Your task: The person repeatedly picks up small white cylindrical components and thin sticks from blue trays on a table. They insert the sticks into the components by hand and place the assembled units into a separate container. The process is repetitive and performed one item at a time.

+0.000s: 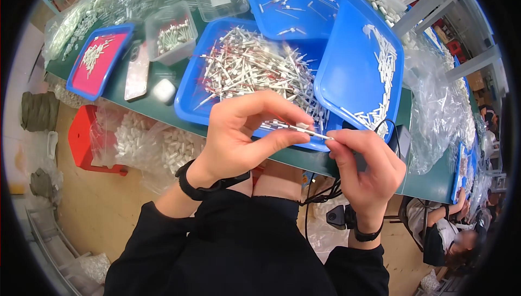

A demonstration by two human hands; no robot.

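My left hand pinches a thin white plastic stick between thumb and fingers, with a few more sticks held under the fingers. My right hand grips the other end of that same stick with its fingertips. Both hands hover over the near edge of a blue tray heaped with several white sticks that have reddish marks. A second blue tray, tilted on the first, holds short white caps along its right side.
A green table carries another blue tray at the back, a small blue tray with a red inside, clear plastic boxes, a phone and clear bags. Bags of white parts and a red stool stand below. Another person sits at right.
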